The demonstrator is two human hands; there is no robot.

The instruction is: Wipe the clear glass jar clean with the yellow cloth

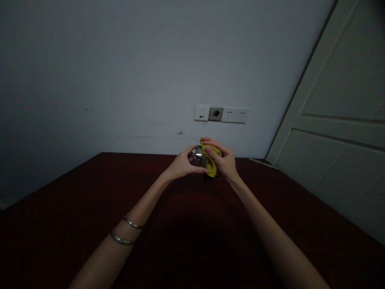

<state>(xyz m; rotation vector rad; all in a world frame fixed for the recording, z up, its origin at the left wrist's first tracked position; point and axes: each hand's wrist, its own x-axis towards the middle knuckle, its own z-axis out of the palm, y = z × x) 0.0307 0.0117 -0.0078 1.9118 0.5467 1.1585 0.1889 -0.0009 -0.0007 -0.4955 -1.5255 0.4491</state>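
Note:
A small clear glass vessel (198, 157) is held up above the dark red table, its rounded end facing me. Whether it is a cup or a jar I cannot tell. My left hand (184, 163) grips it from the left, the thumb below and the fingers around the far side. In my right hand (224, 158) is a yellow cloth (212, 168), pinched between thumb and fingers and pressed against the right side of the glass. Part of the glass is hidden behind the cloth. Something dark shows just below the cloth, too dim to make out.
The dark red tabletop (144, 192) runs back to a pale wall (135, 72). Sockets and a switch (234, 115) sit on the wall behind my hands. A white panelled door (339, 108) stands at the right. A flat strip (263, 163) lies near the table's back right corner.

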